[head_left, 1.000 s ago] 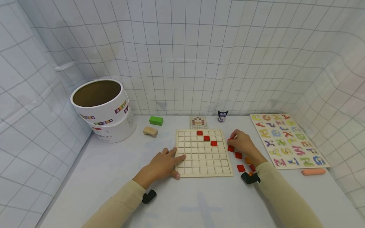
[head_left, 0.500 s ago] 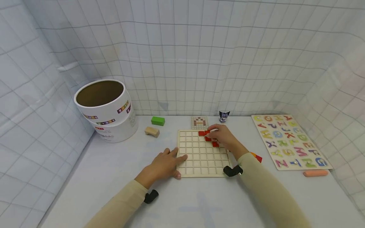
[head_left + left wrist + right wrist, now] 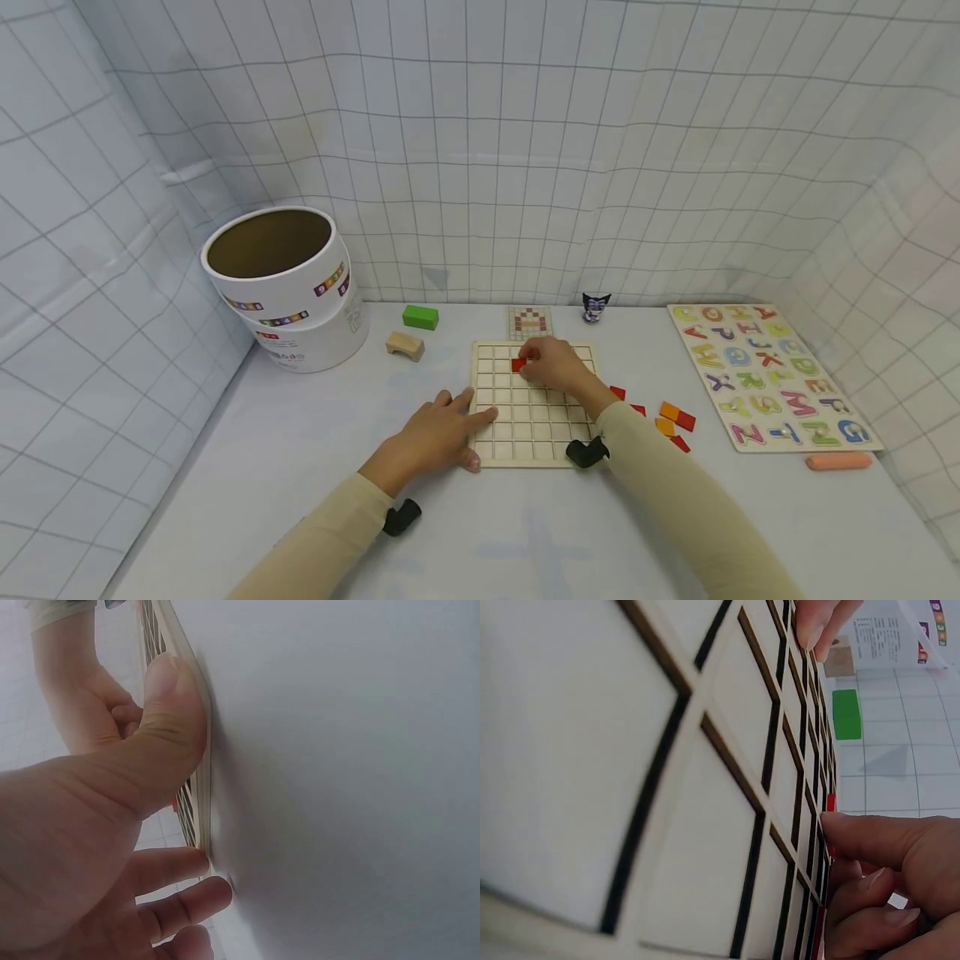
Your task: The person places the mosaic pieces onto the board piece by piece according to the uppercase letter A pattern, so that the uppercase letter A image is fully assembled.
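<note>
A light wooden grid board (image 3: 525, 433) lies flat in the middle of the white table. My left hand (image 3: 433, 435) rests on its left edge; in the left wrist view the thumb (image 3: 176, 712) lies along the rim. Over the upper part of the grid, my right hand (image 3: 557, 367) pinches a small red square tile (image 3: 518, 365) at a cell in the second row. That tile's edge shows as a thin red strip (image 3: 831, 802) in the right wrist view. Red tiles seen on the grid earlier are hidden behind the right hand.
Loose red and orange tiles (image 3: 670, 410) lie right of the board. Behind it sits a small pattern card (image 3: 530, 322), with a figurine (image 3: 595, 308) nearby. Around are a white bucket (image 3: 300, 333), green block (image 3: 421, 317), wooden arch (image 3: 406, 346), letter puzzle (image 3: 772, 375) and orange stick (image 3: 838, 461).
My right hand has gone from the loose tiles to the board's upper part, then further left across the grid with a red tile. The left hand stays at the board's edge.
</note>
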### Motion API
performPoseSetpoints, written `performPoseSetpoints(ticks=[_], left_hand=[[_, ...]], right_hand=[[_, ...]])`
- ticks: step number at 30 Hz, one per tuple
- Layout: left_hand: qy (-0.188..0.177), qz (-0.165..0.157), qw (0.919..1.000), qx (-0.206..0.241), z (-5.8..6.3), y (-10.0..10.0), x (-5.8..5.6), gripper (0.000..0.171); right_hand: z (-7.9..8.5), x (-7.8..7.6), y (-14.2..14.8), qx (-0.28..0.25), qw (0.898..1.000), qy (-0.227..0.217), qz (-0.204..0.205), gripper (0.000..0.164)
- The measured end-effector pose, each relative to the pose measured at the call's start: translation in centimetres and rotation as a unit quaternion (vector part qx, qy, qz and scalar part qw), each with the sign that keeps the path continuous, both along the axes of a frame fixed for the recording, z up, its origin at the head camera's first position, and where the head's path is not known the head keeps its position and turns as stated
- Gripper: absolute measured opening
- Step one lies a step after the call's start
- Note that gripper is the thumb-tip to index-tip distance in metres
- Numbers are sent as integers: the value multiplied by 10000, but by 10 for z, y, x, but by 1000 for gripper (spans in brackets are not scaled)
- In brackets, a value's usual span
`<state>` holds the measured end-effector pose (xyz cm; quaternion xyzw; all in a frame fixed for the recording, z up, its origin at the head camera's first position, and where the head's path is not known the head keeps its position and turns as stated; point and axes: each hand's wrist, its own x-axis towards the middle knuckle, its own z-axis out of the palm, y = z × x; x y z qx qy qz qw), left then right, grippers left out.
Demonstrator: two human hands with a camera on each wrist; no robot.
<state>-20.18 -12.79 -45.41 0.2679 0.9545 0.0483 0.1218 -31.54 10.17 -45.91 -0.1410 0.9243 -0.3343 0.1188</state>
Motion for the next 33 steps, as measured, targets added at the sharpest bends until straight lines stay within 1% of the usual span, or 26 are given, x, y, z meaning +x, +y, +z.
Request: performPoseSetpoints(ticks=[4,7,10,13,17,20,25,28,33], left_hand=[[-13,6,10000,40,1,-1,1,84],[-33,19,10000,24,2,1,1,84],[-40,11,10000,-22,2,2,1,84],[-28,26,10000,-86,3,3,1,84],[-18,18,9999,-105,5,3,2,84],[-15,-20,10000,-54,6,3,4,83],[-44,-15,10000,-49,6,2,4,83],[-77,3,9999,-81,4,2,4,84],[-59,43,9999,-97,4,3,4,84]], right_hand=[[-1,1,1,-29,10000,60,2,29],[1,3,10,-240,9997,79,-69,32],[7,8,30,-689,9972,-67,-274,37],[14,14,58,-1148,9918,-313,-466,45],[18,22,95,-1293,9875,-506,-742,51],[15,31,120,-1203,9867,-617,-907,51],[6,42,146,-966,9858,-1054,-875,49],[0,45,150,-773,9878,-1100,-789,47],[-6,45,147,-438,9920,-937,-719,40]])
